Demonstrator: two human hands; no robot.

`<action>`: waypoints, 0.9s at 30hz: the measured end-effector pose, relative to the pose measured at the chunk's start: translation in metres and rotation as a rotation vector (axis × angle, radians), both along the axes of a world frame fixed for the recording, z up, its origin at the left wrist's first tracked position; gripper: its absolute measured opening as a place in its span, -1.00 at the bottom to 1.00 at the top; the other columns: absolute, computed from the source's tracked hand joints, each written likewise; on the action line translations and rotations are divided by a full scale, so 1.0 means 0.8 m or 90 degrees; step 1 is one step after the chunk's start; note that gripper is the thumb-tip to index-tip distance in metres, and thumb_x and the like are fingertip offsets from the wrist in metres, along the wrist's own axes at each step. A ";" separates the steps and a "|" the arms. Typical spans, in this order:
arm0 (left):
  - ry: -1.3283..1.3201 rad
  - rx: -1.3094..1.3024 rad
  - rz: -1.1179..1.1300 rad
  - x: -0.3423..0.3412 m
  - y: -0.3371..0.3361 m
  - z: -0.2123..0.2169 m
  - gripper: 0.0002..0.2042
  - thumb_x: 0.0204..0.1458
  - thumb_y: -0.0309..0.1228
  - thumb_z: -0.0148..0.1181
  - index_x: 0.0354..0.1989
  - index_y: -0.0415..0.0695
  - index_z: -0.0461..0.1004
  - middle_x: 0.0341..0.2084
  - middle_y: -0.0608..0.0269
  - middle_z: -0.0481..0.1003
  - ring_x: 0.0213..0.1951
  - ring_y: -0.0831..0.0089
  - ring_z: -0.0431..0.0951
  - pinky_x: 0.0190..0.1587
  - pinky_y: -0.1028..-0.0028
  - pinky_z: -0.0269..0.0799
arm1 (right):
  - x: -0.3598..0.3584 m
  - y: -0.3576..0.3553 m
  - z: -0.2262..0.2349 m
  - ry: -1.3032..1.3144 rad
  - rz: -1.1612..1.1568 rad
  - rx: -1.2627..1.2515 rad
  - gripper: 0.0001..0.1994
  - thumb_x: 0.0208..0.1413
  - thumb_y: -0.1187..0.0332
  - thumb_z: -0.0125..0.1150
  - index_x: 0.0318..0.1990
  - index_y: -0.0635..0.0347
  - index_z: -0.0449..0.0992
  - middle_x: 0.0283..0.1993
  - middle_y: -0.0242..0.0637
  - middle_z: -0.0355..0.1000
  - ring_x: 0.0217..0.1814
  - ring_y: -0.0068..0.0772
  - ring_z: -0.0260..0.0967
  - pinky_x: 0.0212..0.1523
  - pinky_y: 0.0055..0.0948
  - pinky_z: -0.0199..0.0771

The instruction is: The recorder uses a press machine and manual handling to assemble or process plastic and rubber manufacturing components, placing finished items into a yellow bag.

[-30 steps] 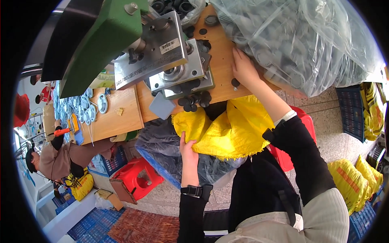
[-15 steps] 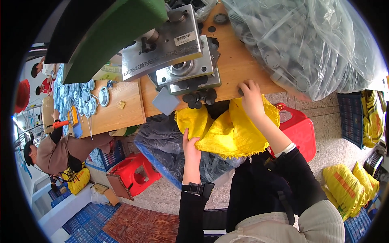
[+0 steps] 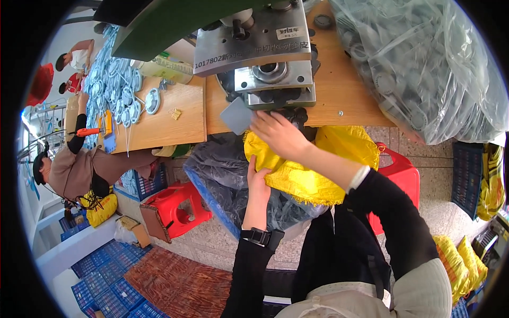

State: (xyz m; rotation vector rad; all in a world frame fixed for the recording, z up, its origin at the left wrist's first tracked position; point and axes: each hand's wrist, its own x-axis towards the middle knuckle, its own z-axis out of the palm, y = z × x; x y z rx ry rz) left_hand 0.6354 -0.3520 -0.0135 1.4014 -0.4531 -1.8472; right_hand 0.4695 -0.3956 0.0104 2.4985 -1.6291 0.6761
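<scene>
One yellow sack (image 3: 305,184), its edge seemingly inside the left grip (image 3: 258,185)

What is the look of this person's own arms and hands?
The left hand and right hand wear no gloves. Black sleeves cover part of both forearms; a white cuff edges the right sleeve, and a black buckled strap sits at the left sleeve's end. Beige ribbed fabric covers the right shoulder.
</scene>
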 end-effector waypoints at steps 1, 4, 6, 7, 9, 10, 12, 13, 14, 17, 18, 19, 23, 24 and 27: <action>0.000 -0.004 0.000 0.000 0.000 -0.001 -0.27 -0.30 -0.78 -0.13 0.20 -0.22 -0.11 0.05 0.01 0.14 0.05 0.21 0.23 0.02 0.36 0.23 | -0.004 -0.007 -0.007 0.002 -0.001 0.000 -0.56 -0.19 0.36 0.03 -0.04 0.20 0.32 0.11 -0.23 0.15 0.21 -0.30 -0.01 0.13 -0.33 0.01; 0.002 0.016 0.019 0.003 0.007 0.000 -0.27 -0.30 -0.79 -0.14 0.20 -0.22 -0.11 0.05 0.01 0.14 0.05 0.21 0.24 0.03 0.37 0.22 | -0.009 -0.005 -0.028 0.145 -0.034 -0.012 -0.56 -0.16 0.29 0.06 -0.04 0.19 0.31 0.05 -0.26 0.18 0.15 -0.33 0.04 0.14 -0.30 0.00; -0.002 0.018 0.017 0.007 0.009 0.001 -0.28 -0.30 -0.79 -0.14 0.19 -0.24 -0.11 0.05 0.01 0.15 0.05 0.21 0.24 0.03 0.38 0.22 | -0.016 0.023 -0.038 0.124 -0.084 0.071 -0.60 -0.11 0.25 0.05 -0.07 0.20 0.32 -0.02 -0.28 0.21 0.08 -0.36 0.09 0.12 -0.26 0.02; -0.006 0.020 0.015 0.007 0.011 0.001 -0.28 -0.30 -0.78 -0.14 0.19 -0.25 -0.10 0.04 0.00 0.15 0.04 0.21 0.24 0.03 0.38 0.21 | -0.020 0.039 -0.034 0.067 -0.097 0.071 -0.66 -0.08 0.25 0.06 -0.13 0.20 0.35 -0.04 -0.28 0.21 0.08 -0.34 0.10 0.12 -0.24 0.02; 0.013 0.018 0.022 0.007 0.010 0.001 -0.29 -0.29 -0.77 -0.13 0.18 -0.26 -0.09 0.04 0.00 0.15 0.04 0.22 0.24 0.03 0.39 0.21 | -0.021 0.065 -0.029 -0.006 -0.056 0.089 -0.66 -0.10 0.27 0.08 -0.13 0.21 0.35 -0.03 -0.27 0.21 0.09 -0.32 0.10 0.13 -0.23 0.01; 0.028 0.016 0.023 0.008 0.011 0.000 -0.30 -0.29 -0.77 -0.13 0.18 -0.27 -0.09 0.04 0.00 0.16 0.04 0.22 0.25 0.03 0.39 0.21 | -0.020 0.074 -0.020 -0.084 -0.022 0.109 -0.65 -0.11 0.29 0.10 -0.14 0.22 0.35 -0.03 -0.26 0.20 0.09 -0.29 0.10 0.13 -0.23 0.01; 0.032 0.012 0.027 0.010 0.011 -0.001 -0.29 -0.29 -0.76 -0.12 0.18 -0.27 -0.09 0.04 0.00 0.16 0.04 0.22 0.25 0.03 0.39 0.22 | -0.020 0.078 -0.005 -0.100 -0.012 0.081 -0.61 -0.12 0.32 0.11 -0.09 0.23 0.31 0.00 -0.24 0.19 0.11 -0.25 0.08 0.14 -0.21 0.00; 0.031 0.002 0.024 0.010 0.010 0.001 -0.29 -0.29 -0.76 -0.11 0.18 -0.27 -0.09 0.04 0.00 0.17 0.03 0.23 0.25 0.02 0.39 0.22 | -0.022 0.070 0.009 -0.136 -0.076 0.073 -0.59 -0.12 0.31 0.11 -0.07 0.24 0.30 0.00 -0.23 0.19 0.11 -0.24 0.08 0.13 -0.20 0.01; 0.031 0.001 0.029 0.010 0.010 0.000 -0.29 -0.29 -0.76 -0.11 0.18 -0.27 -0.09 0.04 0.00 0.17 0.03 0.23 0.25 0.02 0.39 0.22 | -0.022 0.062 0.017 -0.172 -0.141 0.064 -0.57 -0.12 0.31 0.11 -0.04 0.24 0.28 0.00 -0.23 0.18 0.11 -0.24 0.08 0.12 -0.20 0.02; 0.026 -0.013 0.010 0.008 0.010 -0.002 -0.29 -0.29 -0.76 -0.11 0.19 -0.26 -0.10 0.04 0.01 0.17 0.02 0.24 0.27 0.02 0.40 0.22 | -0.030 0.024 -0.007 -0.127 -0.184 0.032 -0.53 -0.12 0.24 0.13 -0.03 0.25 0.27 0.01 -0.19 0.18 0.09 -0.19 0.08 0.11 -0.23 0.04; 0.027 -0.004 0.015 0.003 0.012 -0.001 -0.29 -0.29 -0.76 -0.11 0.19 -0.26 -0.10 0.03 0.01 0.18 0.02 0.24 0.27 0.01 0.41 0.23 | -0.030 0.020 -0.016 -0.093 -0.205 0.034 -0.51 -0.12 0.22 0.13 -0.02 0.26 0.26 0.00 -0.17 0.18 0.08 -0.17 0.08 0.10 -0.24 0.05; 0.022 0.006 0.024 0.004 0.014 0.001 -0.29 -0.29 -0.76 -0.11 0.19 -0.26 -0.09 0.03 0.01 0.19 0.01 0.24 0.28 0.01 0.41 0.23 | -0.022 0.020 -0.019 -0.081 -0.217 0.022 -0.54 -0.12 0.20 0.13 -0.07 0.26 0.29 -0.04 -0.16 0.19 0.03 -0.16 0.10 0.04 -0.25 0.10; 0.030 0.003 0.031 0.004 0.017 0.000 -0.29 -0.30 -0.77 -0.12 0.19 -0.27 -0.08 0.02 0.01 0.19 0.00 0.24 0.29 0.00 0.42 0.24 | -0.012 0.023 -0.026 -0.129 -0.294 0.145 -0.59 -0.11 0.20 0.12 -0.13 0.26 0.31 -0.07 -0.16 0.20 -0.01 -0.17 0.12 -0.04 -0.23 0.13; 0.027 0.009 0.033 0.003 0.019 0.000 -0.29 -0.30 -0.77 -0.12 0.19 -0.27 -0.08 0.02 0.01 0.19 0.01 0.24 0.28 0.00 0.42 0.24 | -0.012 0.031 -0.029 -0.113 -0.265 0.128 -0.62 -0.11 0.22 0.12 -0.16 0.25 0.32 -0.10 -0.17 0.21 -0.04 -0.17 0.13 -0.07 -0.23 0.13; 0.028 0.012 0.044 0.010 0.020 -0.006 -0.28 -0.31 -0.77 -0.12 0.19 -0.26 -0.08 0.03 0.02 0.19 0.01 0.24 0.28 0.00 0.43 0.24 | -0.009 0.056 -0.021 -0.137 -0.204 0.064 -0.65 -0.12 0.26 0.13 -0.17 0.22 0.33 -0.14 -0.18 0.22 -0.08 -0.16 0.14 -0.10 -0.22 0.11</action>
